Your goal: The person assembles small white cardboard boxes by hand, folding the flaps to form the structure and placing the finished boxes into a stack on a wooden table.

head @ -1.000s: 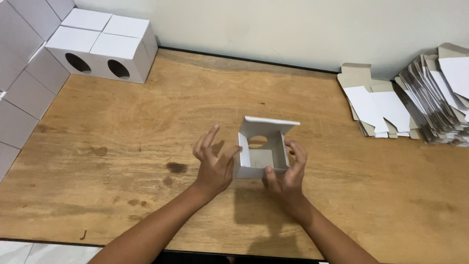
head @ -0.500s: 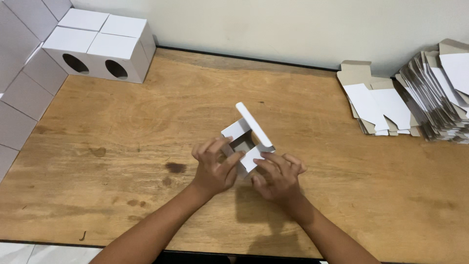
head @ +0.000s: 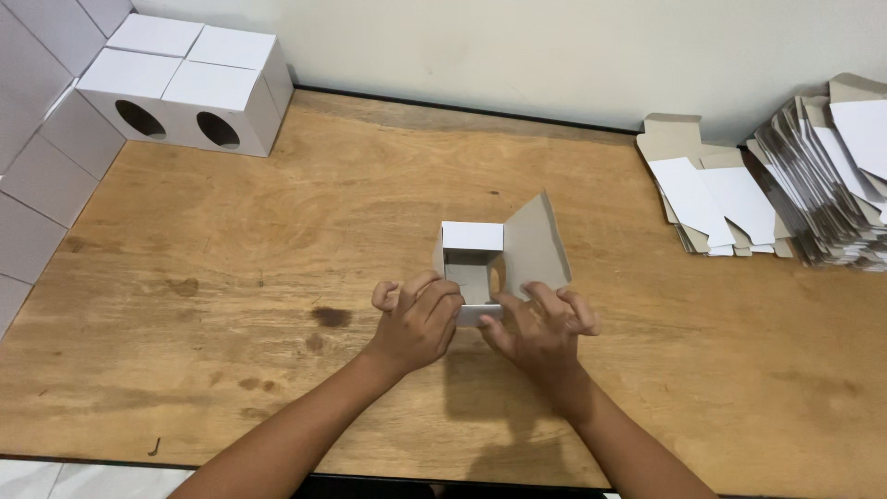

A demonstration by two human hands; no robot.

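A small white cardboard box stands half-folded on the wooden table, its open top facing me. One grey-brown flap sticks up at its right side and a white flap folds over the far edge. My left hand grips the box's near left corner with curled fingers. My right hand presses the near right edge below the raised flap.
Finished white boxes with round holes are stacked at the back left, with more along the left edge. Flat unfolded box blanks and a fanned pile of them lie at the right by the wall.
The box has been turned so its opening faces up. The flap that stood diagonally now leans to the right. Both hands have shifted to the near edge.
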